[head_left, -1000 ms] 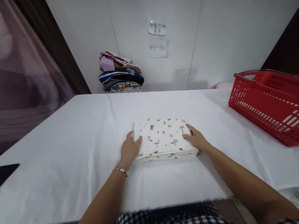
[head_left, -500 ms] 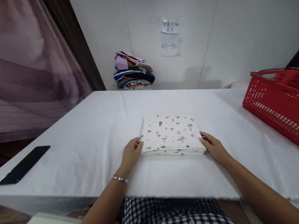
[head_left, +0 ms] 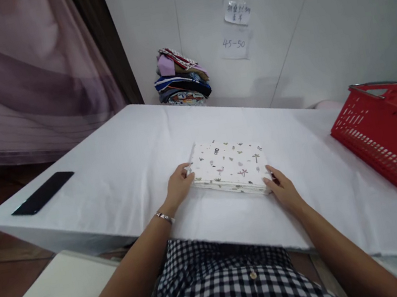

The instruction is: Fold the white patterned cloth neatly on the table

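Folded printed cloth (head_left: pixel 229 166) unmoved mid-counter (head_left: pixel 118 173) toward its near edge; my left hand (head_left: pixel 179 186) and right hand (head_left: pixel 283 190) stay at its near corners, grip open, fingertips touching.

The red basket (head_left: pixel 392 135) is cut off at the right edge.

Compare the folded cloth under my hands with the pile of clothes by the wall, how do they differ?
The folded printed cloth is white with small motifs; the stack of clothes mixes purple, blue and patterned pieces. The cloth is one flat, squared bundle; the stack is taller and uneven. The left hand and right hand touch the cloth; nothing touches the stack. Both rest on the white table.
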Tool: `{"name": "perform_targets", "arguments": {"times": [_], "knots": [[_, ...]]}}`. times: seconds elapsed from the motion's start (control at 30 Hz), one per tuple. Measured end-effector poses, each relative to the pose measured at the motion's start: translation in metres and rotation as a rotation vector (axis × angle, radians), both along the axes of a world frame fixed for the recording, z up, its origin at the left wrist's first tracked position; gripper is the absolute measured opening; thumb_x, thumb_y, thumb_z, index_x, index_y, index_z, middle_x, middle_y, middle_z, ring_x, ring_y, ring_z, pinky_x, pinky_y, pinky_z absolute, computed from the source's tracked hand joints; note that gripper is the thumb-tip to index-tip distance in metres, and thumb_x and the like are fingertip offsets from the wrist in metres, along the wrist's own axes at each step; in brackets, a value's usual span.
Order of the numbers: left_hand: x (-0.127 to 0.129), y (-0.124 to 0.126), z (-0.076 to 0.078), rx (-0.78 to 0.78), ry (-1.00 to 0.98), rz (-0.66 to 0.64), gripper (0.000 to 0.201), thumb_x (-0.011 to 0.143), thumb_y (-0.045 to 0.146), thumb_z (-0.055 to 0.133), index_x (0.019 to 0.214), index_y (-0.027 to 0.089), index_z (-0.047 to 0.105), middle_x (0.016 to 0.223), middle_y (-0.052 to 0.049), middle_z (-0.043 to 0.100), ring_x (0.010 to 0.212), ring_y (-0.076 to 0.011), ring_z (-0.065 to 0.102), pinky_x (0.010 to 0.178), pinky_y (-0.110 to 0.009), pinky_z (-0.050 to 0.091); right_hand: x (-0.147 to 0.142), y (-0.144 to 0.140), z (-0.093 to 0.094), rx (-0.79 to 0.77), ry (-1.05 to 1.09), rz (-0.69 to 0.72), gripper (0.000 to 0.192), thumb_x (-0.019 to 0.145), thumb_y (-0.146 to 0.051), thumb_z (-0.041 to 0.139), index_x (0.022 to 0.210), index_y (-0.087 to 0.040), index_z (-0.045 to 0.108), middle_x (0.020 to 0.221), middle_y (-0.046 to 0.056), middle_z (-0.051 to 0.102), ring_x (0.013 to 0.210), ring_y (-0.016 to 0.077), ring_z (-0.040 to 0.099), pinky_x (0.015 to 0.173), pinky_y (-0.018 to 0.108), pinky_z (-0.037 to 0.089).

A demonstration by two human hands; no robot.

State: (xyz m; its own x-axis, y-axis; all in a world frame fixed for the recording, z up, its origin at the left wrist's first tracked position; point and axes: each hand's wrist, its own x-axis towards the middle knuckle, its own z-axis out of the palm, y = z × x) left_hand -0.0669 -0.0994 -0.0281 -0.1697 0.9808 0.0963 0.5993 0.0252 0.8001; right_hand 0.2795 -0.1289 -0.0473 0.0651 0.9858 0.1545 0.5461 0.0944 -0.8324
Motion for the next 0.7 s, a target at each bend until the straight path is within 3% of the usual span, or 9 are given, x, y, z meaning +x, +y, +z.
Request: {"name": "perform_targets", "arguments": {"times": [0.17,0.37,0.5,0.6,0.7], "knots": [[0.001,0.001,0.003,-0.088,0.147,0.014,0.038,0.077,0.031,0.049,0.114,0.022,0.056,0.068,0.004,0.054,0.063,-0.0141,0.053,0.061,-0.025,0.038,0.000,0.001,-0.004,0.049,-0.104,0.042,0.054,0.084,-0.048,0.051,0.132,-0.022,0.048,0.134,0.008,0.051,0.114,0.0245,0.052,0.098,0.042,0.044],[0.000,-0.001,0.000,-0.051,0.172,0.028,0.037,0.080,0.036,0.048,0.113,0.022,0.056,0.069,0.003,0.058,0.065,-0.0151,0.056,0.063,-0.026,0.040,0.001,-0.001,-0.009,0.240,-0.279,0.025,0.044,0.089,-0.044,0.046,0.127,-0.023,0.054,0.143,0.009,0.040,0.131,0.0267,0.038,0.104,0.047,0.038],[0.003,-0.003,0.001,-0.046,0.187,0.045,0.046,0.080,0.051,0.049,0.117,0.023,0.054,0.078,0.000,0.062,0.072,-0.0174,0.059,0.065,-0.027,0.042,-0.001,-0.006,-0.005,0.425,-0.507,0.173,0.034,0.090,-0.035,0.047,0.119,-0.025,0.060,0.139,0.008,0.048,0.134,0.0280,0.035,0.106,0.051,0.033],[0.004,-0.003,0.003,-0.065,0.240,0.025,0.048,0.081,0.047,0.050,0.122,0.024,0.052,0.086,-0.002,0.064,0.080,-0.0199,0.061,0.069,-0.028,0.043,-0.005,-0.009,-0.001,0.401,-0.629,0.294,0.035,0.090,-0.032,0.048,0.122,-0.024,0.058,0.133,0.009,0.054,0.131,0.0284,0.039,0.105,0.052,0.032],[0.003,0.000,0.005,-0.101,0.241,0.009,0.044,0.083,0.039,0.047,0.125,0.025,0.050,0.084,-0.002,0.064,0.079,-0.0199,0.061,0.068,-0.029,0.043,-0.007,-0.012,0.000,0.379,-0.678,0.314,0.038,0.090,-0.031,0.047,0.126,-0.024,0.055,0.134,0.010,0.053,0.132,0.0284,0.039,0.105,0.052,0.031]]}}
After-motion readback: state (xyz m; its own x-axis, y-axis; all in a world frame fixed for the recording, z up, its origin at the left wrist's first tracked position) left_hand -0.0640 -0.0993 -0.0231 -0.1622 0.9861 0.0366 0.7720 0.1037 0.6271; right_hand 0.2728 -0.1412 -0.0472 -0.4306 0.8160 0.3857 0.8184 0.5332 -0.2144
